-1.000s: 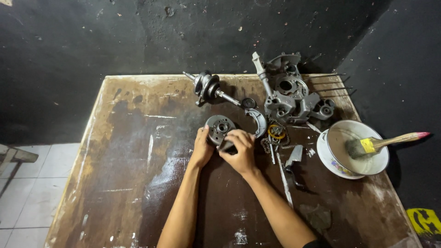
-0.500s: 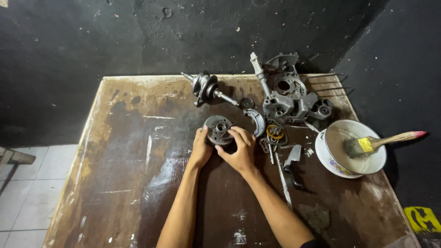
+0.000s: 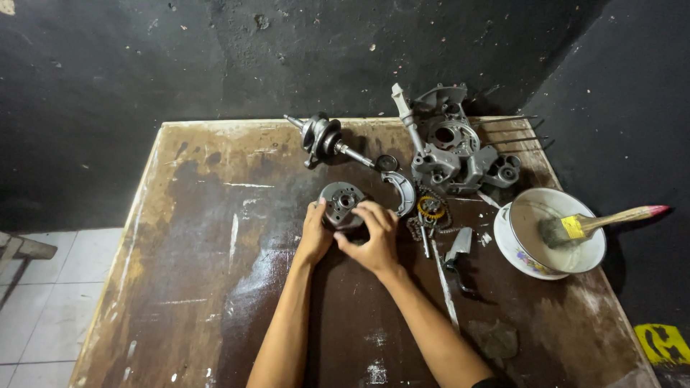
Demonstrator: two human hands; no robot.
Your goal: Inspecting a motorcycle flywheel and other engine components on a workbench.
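Observation:
A round grey metal engine part (image 3: 341,201) rests on the stained brown table (image 3: 201,237), just past the table's middle. My left hand (image 3: 315,233) grips its left side. My right hand (image 3: 374,233) curls over its near right edge, fingers bent onto the part. Both forearms reach up from the bottom of the view. The underside of the part is hidden by my hands.
A crankshaft (image 3: 325,138) lies at the back. A grey engine casing (image 3: 453,151) stands at the back right, with a curved metal piece (image 3: 402,190), a sprocket with chain (image 3: 431,210) and small tools nearby. A white bowl (image 3: 528,251) holding a yellow-banded brush (image 3: 596,224) sits at right.
The view has shifted slightly. My right hand's fingers have moved a little over the round part; both hands stay on it in the same spot.

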